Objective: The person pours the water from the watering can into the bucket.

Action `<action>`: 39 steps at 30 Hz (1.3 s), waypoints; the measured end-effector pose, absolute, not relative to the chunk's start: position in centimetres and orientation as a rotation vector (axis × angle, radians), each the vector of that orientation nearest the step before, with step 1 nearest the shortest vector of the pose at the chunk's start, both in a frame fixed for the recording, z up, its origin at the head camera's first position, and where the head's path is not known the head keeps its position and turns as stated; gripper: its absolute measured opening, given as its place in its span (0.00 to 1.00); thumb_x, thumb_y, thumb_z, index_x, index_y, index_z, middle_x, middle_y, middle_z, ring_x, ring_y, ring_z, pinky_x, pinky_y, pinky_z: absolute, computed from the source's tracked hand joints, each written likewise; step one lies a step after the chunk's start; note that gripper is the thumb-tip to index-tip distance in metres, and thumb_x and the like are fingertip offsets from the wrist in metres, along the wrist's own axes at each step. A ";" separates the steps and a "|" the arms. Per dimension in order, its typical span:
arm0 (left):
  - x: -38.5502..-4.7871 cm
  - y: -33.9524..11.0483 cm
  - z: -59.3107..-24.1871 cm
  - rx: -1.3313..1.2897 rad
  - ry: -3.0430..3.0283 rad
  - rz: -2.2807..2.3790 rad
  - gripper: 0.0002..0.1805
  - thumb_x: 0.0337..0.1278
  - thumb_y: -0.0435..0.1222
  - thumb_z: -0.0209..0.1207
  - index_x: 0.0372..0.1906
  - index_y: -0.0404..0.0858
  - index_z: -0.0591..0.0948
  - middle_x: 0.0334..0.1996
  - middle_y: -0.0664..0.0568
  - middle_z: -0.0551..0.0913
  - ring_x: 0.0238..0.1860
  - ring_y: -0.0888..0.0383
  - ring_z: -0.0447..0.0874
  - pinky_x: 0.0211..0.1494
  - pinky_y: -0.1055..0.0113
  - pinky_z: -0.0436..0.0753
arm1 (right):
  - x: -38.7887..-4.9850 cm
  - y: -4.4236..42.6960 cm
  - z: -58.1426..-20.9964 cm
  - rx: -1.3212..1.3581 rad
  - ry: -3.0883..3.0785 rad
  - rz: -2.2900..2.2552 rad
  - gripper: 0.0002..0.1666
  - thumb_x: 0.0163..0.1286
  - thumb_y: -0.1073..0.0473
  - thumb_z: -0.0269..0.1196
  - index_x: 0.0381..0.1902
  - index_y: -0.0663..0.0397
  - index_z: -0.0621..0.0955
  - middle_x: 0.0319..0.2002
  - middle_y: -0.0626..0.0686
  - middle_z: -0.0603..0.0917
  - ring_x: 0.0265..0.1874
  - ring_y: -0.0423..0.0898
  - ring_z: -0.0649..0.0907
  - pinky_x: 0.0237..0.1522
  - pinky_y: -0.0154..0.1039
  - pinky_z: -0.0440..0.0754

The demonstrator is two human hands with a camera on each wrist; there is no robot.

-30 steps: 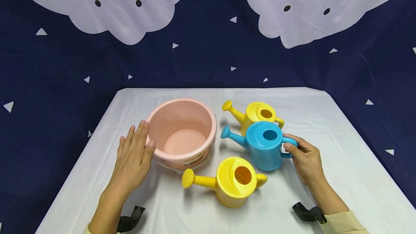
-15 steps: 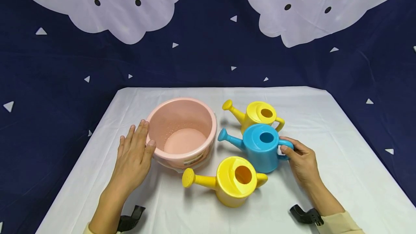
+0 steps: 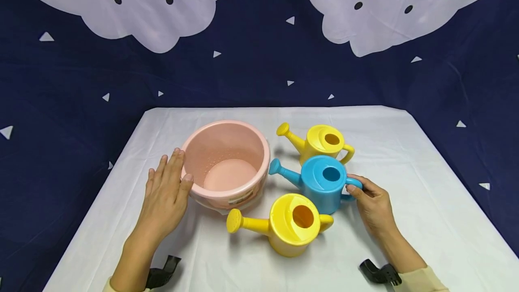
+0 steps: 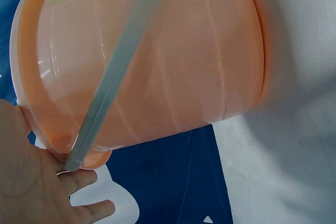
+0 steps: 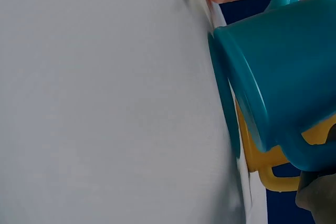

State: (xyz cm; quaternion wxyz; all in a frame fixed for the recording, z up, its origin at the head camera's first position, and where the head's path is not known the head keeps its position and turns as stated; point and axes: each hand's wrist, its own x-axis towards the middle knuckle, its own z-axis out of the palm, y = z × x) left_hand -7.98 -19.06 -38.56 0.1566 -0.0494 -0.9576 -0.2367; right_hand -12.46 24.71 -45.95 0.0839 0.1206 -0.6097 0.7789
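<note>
Your blue watering can point(image 3: 320, 195) has shifted slightly toward eight o'clock since a second ago, with your right hand point(image 3: 373, 204) moving along. Beneath it all spreads the white table point(image 3: 438, 220), and its largest load, the pink bucket point(image 3: 216, 201), lies toward ten. Your left hand point(image 3: 164, 197) rests straight-fingered against the bucket's rim at about nine, curled round nothing. Nearest you, a front yellow can point(image 3: 289, 238) lies at about seven from the blue one; a rear yellow can point(image 3: 314, 145) stands at twelve from it. Your right fingers and thumb are clamped on the blue can's handle point(image 3: 354, 183), so its body lies between nine and ten from them, and that hand is clearly nearer. Its long axis runs from that grip to the spout point(image 3: 289, 174), whose tip points toward ten and sits just beside the bucket. Whether its base touches the cloth, you cannot tell.
</note>
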 end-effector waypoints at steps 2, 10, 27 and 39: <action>-8.0 -19.1 -38.6 -0.142 -2.740 -0.678 0.31 0.74 0.48 0.34 0.76 0.46 0.46 0.76 0.47 0.49 0.76 0.43 0.39 0.75 0.41 0.36 | -12.5 24.8 -46.0 0.370 -1.856 2.299 0.17 0.65 0.79 0.53 0.50 0.70 0.79 0.41 0.45 0.86 0.45 0.36 0.81 0.49 0.25 0.79; -8.0 -19.1 -38.8 -0.143 -2.742 -0.680 0.31 0.74 0.48 0.34 0.76 0.45 0.46 0.76 0.48 0.48 0.77 0.43 0.38 0.75 0.42 0.35 | -12.4 25.3 -46.1 0.313 -2.004 2.198 0.15 0.64 0.74 0.57 0.49 0.74 0.78 0.41 0.44 0.84 0.45 0.36 0.81 0.49 0.24 0.79; -8.1 -19.2 -38.8 -0.141 -2.736 -0.683 0.31 0.74 0.48 0.34 0.75 0.45 0.47 0.76 0.47 0.49 0.77 0.43 0.39 0.75 0.41 0.35 | -12.1 25.9 -46.3 0.167 -2.251 2.034 0.18 0.64 0.68 0.61 0.50 0.72 0.78 0.41 0.41 0.83 0.45 0.34 0.79 0.48 0.23 0.78; -8.1 -19.1 -38.8 -0.140 -2.743 -0.677 0.31 0.74 0.48 0.34 0.76 0.46 0.46 0.76 0.48 0.48 0.77 0.44 0.39 0.75 0.42 0.34 | -13.6 27.3 -44.8 0.322 -2.358 1.856 0.19 0.68 0.66 0.58 0.54 0.70 0.76 0.46 0.40 0.82 0.47 0.33 0.79 0.48 0.21 0.76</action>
